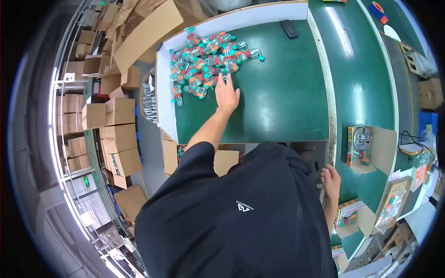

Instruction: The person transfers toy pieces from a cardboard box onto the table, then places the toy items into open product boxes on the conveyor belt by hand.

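Note:
A pile of small clear plastic bottles [204, 60] with green and orange-red parts lies in the far left corner of the green tabletop. My left hand [226, 95] reaches to the near edge of this pile, fingers extended and thumb apart. Its fingertips are at a bottle; whether they touch it I cannot tell. My right hand [330, 180] is low on the right, beside the metal rail [332, 139] between table and conveyor. Its fingers are curled together, and anything inside them is hidden.
A dark box-shaped object [289, 29] lies at the table's far right. White walls [241, 16] border the back and left. Along the green conveyor [361, 92] stand open printed boxes [364, 150] with items inside. Cardboard cartons [121, 123] are stacked at left.

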Available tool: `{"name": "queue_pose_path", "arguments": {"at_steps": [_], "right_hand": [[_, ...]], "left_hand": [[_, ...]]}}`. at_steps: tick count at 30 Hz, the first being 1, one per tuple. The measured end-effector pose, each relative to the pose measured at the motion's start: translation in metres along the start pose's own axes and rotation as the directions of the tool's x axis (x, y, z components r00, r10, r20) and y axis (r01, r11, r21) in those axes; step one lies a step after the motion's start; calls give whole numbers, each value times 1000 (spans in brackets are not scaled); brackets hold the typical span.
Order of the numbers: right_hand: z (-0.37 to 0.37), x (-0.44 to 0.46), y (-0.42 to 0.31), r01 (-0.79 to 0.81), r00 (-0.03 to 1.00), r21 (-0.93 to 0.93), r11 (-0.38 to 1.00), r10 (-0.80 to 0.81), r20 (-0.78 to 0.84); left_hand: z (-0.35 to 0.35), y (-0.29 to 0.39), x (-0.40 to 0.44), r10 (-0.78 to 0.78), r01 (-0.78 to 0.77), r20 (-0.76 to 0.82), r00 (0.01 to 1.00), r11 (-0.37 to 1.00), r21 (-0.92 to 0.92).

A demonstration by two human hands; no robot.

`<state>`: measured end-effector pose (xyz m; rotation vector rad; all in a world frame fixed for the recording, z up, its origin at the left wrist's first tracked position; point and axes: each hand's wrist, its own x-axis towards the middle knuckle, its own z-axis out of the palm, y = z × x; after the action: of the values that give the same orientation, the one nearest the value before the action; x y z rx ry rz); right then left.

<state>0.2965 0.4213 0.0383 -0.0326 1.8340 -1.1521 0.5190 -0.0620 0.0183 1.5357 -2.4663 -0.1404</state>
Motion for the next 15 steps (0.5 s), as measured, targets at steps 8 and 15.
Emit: {"name": "queue_pose_path", "arguments": {"at_steps": [8,15], "right_hand": [[113,-6,-79,270,942,-463,844,-331,-55],[157,-16,-75,158,956,-469,869,-253,-148]], "left_hand": [[6,-34,94,640,-648,134,757,706,287],[70,-61,149,241,-117,191,952,858,-501]]}}
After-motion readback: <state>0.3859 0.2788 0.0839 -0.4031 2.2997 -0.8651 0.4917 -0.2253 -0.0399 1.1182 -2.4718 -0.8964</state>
